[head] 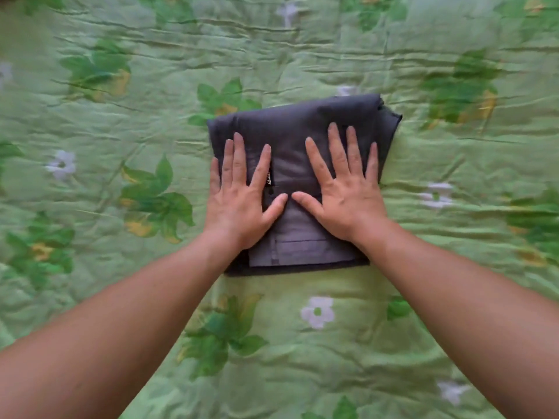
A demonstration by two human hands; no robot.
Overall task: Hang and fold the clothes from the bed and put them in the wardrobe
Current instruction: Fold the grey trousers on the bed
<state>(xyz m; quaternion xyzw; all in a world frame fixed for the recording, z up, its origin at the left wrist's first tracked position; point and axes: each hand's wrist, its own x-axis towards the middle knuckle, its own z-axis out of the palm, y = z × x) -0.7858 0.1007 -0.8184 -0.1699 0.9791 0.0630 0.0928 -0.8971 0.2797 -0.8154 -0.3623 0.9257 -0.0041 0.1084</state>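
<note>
A dark grey garment, folded into a compact rectangle, lies on the bed in the middle of the view. A small black label shows near its centre. My left hand presses flat on the garment's left half, fingers spread. My right hand lies flat on its right half, fingers spread as well. The two thumbs almost meet over the middle of the fold. Neither hand grips the cloth; both palms rest on top of it.
A green quilted bedspread with leaf and white flower prints fills the whole view around the garment. No other clothes, hangers or wardrobe are in sight.
</note>
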